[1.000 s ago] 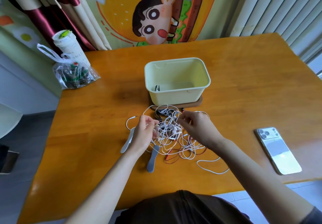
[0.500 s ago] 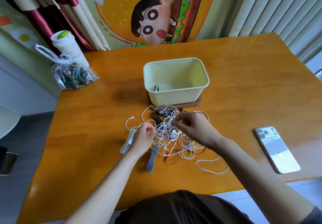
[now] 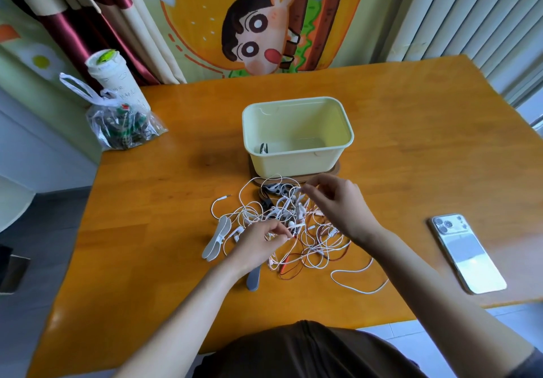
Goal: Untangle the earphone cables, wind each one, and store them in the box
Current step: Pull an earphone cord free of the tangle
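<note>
A tangle of white, red and dark earphone cables (image 3: 311, 245) lies on the wooden table (image 3: 147, 201) just in front of a pale yellow box (image 3: 296, 160). The box stands on a brown lid and holds one small dark item. My left hand (image 3: 258, 245) sits on the tangle's near left side and pinches a white cable with curled fingers. My right hand (image 3: 338, 204) hovers over the tangle's far right part, fingertips pinching a thin cable near the box. Grey winder clips (image 3: 216, 242) lie to the left of the tangle.
A white phone (image 3: 467, 255) lies face down at the right near the table's front edge. At the back left stand a clear plastic bag (image 3: 123, 125) and a white cup (image 3: 113, 81). A loose white cable loop (image 3: 358, 283) trails toward the front edge.
My left hand has slid down toward me and to the right into the tangle. My right hand has lifted slightly and moved toward the box, drawing cable with it.
</note>
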